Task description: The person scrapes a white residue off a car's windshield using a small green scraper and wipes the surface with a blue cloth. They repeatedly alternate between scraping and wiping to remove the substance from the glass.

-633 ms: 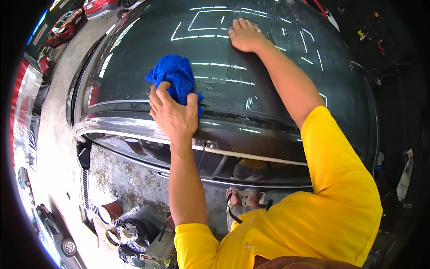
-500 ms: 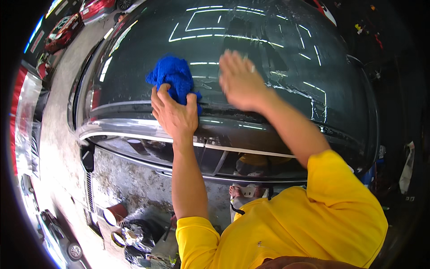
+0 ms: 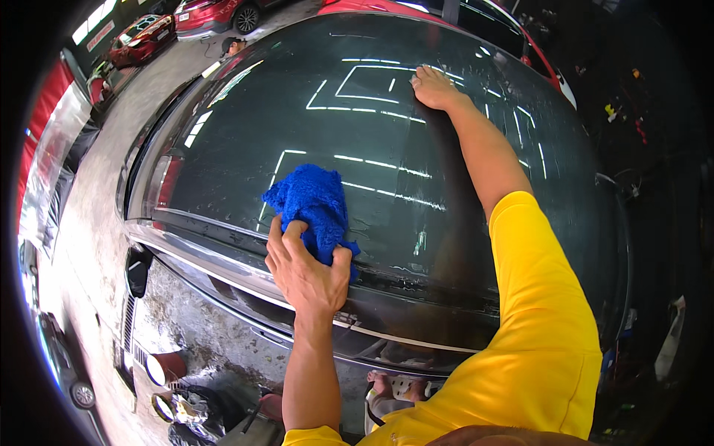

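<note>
A dark, glossy car roof [image 3: 245,149] fills the middle of the view, streaked with wet marks and bright light reflections. My left hand [image 3: 309,271] grips a bunched blue microfiber cloth [image 3: 316,208], pressing it on the roof near the close edge. Far across the roof, my right hand [image 3: 437,87] lies with its palm side down on the surface, fingers stretched out to the left. Whether a thin sheet lies under that palm cannot be made out.
Along the near side runs a roof rail [image 3: 416,337] above the side windows. A side mirror [image 3: 137,269] sticks out at left. Buckets [image 3: 165,367] and black plastic bags [image 3: 197,412] stand on the floor. Red cars [image 3: 216,16] and a person [image 3: 233,46] are beyond.
My right arm has stretched far across the roof, away from me. The view has shifted with my body leaning forward. My left hand keeps its grip on the blue cloth.
</note>
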The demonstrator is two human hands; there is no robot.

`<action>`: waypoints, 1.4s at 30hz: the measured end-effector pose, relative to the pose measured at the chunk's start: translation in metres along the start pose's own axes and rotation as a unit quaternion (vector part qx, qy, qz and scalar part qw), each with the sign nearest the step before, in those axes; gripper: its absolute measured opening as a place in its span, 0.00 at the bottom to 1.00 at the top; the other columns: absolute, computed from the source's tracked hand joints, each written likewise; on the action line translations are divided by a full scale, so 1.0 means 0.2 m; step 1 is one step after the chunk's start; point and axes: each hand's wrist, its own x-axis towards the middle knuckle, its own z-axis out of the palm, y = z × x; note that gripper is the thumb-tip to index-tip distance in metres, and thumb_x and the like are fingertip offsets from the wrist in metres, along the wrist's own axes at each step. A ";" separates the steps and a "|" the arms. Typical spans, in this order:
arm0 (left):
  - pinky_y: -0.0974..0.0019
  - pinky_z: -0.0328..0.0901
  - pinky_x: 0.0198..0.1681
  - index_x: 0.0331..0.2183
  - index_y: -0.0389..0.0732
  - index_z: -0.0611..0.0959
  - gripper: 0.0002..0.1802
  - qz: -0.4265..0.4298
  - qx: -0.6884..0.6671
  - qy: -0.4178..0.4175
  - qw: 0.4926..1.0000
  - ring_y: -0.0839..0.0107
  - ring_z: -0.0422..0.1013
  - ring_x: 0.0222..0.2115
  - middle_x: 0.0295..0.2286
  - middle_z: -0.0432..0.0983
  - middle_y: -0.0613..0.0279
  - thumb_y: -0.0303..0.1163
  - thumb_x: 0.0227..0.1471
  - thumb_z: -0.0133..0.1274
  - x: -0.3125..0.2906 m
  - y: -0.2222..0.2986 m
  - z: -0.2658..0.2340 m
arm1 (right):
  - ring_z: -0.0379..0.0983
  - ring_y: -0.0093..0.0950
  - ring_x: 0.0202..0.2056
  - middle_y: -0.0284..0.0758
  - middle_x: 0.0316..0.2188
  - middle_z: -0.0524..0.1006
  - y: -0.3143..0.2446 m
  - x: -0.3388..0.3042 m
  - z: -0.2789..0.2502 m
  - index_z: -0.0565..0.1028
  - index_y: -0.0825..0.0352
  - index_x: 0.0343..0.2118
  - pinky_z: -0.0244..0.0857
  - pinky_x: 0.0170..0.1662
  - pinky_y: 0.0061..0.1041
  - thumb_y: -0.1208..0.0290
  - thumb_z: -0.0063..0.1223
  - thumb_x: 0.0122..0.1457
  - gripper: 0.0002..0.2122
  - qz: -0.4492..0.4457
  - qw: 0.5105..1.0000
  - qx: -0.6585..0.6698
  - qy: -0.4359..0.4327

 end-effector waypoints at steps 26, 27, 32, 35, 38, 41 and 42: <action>0.43 0.56 0.58 0.50 0.42 0.69 0.34 -0.042 0.053 -0.011 0.998 0.40 0.64 0.54 0.56 0.63 0.37 0.34 0.37 0.59 -0.03 -0.05 -0.04 | 0.56 0.46 0.68 0.52 0.67 0.60 -0.21 -0.51 0.00 0.64 0.75 0.63 0.50 0.70 0.41 0.60 0.33 0.70 0.26 -0.144 0.989 0.024 -0.023; 0.43 0.56 0.58 0.50 0.43 0.69 0.34 -0.039 0.047 -0.003 0.998 0.40 0.64 0.54 0.56 0.63 0.37 0.34 0.37 0.59 -0.03 -0.05 -0.02 | 0.50 0.45 0.71 0.50 0.70 0.55 -0.19 -0.69 0.06 0.59 0.73 0.66 0.45 0.72 0.40 0.58 0.30 0.72 0.27 -0.167 0.986 0.022 0.018; 0.41 0.55 0.58 0.50 0.43 0.69 0.34 -0.022 0.030 -0.007 0.999 0.38 0.63 0.54 0.56 0.63 0.35 0.32 0.37 0.58 -0.02 -0.04 -0.02 | 0.49 0.44 0.71 0.47 0.70 0.55 0.04 -0.37 0.04 0.58 0.71 0.68 0.43 0.73 0.40 0.58 0.27 0.72 0.28 -0.109 0.993 0.047 -0.002; 0.41 0.55 0.58 0.50 0.43 0.68 0.34 -0.011 0.020 -0.001 1.000 0.38 0.63 0.54 0.56 0.63 0.35 0.32 0.37 0.58 0.02 -0.03 0.03 | 0.50 0.41 0.71 0.46 0.70 0.56 0.35 0.19 0.11 0.61 0.71 0.67 0.45 0.72 0.40 0.60 0.26 0.71 0.27 -0.065 0.998 0.009 0.018; 0.42 0.55 0.58 0.50 0.43 0.68 0.34 -0.014 0.016 -0.018 1.000 0.38 0.63 0.54 0.57 0.63 0.35 0.32 0.37 0.58 0.01 -0.02 0.00 | 0.51 0.42 0.70 0.47 0.69 0.58 0.30 0.15 0.07 0.62 0.72 0.66 0.45 0.73 0.39 0.62 0.28 0.71 0.26 -0.064 0.998 0.023 0.004; 0.42 0.55 0.59 0.50 0.43 0.69 0.34 -0.027 0.033 -0.006 0.999 0.38 0.63 0.54 0.57 0.63 0.36 0.32 0.38 0.57 0.00 -0.04 0.01 | 0.52 0.44 0.70 0.50 0.68 0.60 0.16 -0.27 0.07 0.61 0.73 0.66 0.43 0.73 0.39 0.63 0.31 0.71 0.25 -0.116 0.992 0.041 -0.003; 0.42 0.55 0.58 0.51 0.43 0.69 0.34 -0.030 0.042 -0.004 0.999 0.38 0.63 0.54 0.56 0.63 0.36 0.32 0.38 0.57 -0.02 -0.05 0.00 | 0.51 0.45 0.70 0.50 0.68 0.58 0.09 -0.47 0.04 0.61 0.72 0.66 0.42 0.73 0.39 0.61 0.31 0.72 0.26 -0.158 0.987 0.020 -0.009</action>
